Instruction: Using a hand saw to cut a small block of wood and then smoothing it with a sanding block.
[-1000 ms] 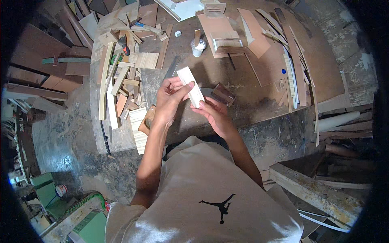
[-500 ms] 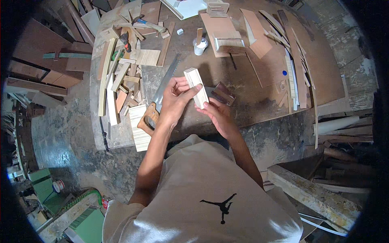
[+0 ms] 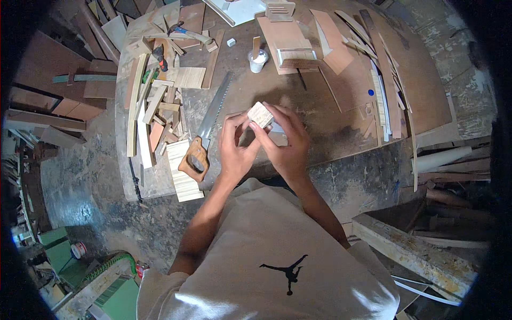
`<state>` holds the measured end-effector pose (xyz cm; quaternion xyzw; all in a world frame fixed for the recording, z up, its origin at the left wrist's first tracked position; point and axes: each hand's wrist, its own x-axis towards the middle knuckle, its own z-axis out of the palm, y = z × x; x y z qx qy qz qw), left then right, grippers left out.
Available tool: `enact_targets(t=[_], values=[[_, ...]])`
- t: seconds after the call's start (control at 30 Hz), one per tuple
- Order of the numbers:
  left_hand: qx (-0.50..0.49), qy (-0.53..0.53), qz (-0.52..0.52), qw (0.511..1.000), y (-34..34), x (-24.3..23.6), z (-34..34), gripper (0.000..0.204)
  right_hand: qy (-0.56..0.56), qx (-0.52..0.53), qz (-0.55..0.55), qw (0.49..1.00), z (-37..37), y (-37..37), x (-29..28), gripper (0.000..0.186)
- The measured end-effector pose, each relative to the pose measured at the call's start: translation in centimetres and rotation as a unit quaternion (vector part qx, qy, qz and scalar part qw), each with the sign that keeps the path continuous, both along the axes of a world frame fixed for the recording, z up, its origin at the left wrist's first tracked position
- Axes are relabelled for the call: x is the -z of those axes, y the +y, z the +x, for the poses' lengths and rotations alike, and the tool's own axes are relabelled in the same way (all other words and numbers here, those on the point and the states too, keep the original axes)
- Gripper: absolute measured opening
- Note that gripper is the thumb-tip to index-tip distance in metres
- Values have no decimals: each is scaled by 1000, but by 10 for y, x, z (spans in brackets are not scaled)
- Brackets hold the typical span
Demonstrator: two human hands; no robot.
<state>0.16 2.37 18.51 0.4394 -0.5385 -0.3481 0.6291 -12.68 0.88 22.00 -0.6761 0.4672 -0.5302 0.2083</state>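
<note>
Both my hands grip a pale wooden block (image 3: 260,113) above the workbench, its small end face turned up. My left hand (image 3: 238,145) wraps its fingers round it from the left, and my right hand (image 3: 286,143) pinches it from the right with the thumb near the top face. Left of my hands lies a handsaw (image 3: 196,157) with a wooden handle. Just behind the block, a grey metal piece (image 3: 277,128) on the bench is mostly hidden by my hands.
Wood offcuts (image 3: 157,101) crowd the bench's left, with a hammer (image 3: 186,33) and a black-and-red tool (image 3: 160,58). A cup of white paste with a stick (image 3: 257,63) stands beyond my hands. Boards and strips (image 3: 392,80) lie right. The bench edge (image 3: 338,156) runs before me.
The block has turned from lying lengthwise in my fingers to end-on, top face up. My hands have come closer together, uncovering more of the saw.
</note>
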Motion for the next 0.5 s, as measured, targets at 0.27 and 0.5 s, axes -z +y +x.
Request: enact_targets(t=[0.27, 0.5], values=[[-29, 0, -105, 994, 7, 25, 8, 58, 30, -10, -72, 997, 11, 16, -9, 56], [-56, -34, -142, 988, 6, 35, 11, 61, 15, -34, -105, 994, 11, 16, -11, 60]])
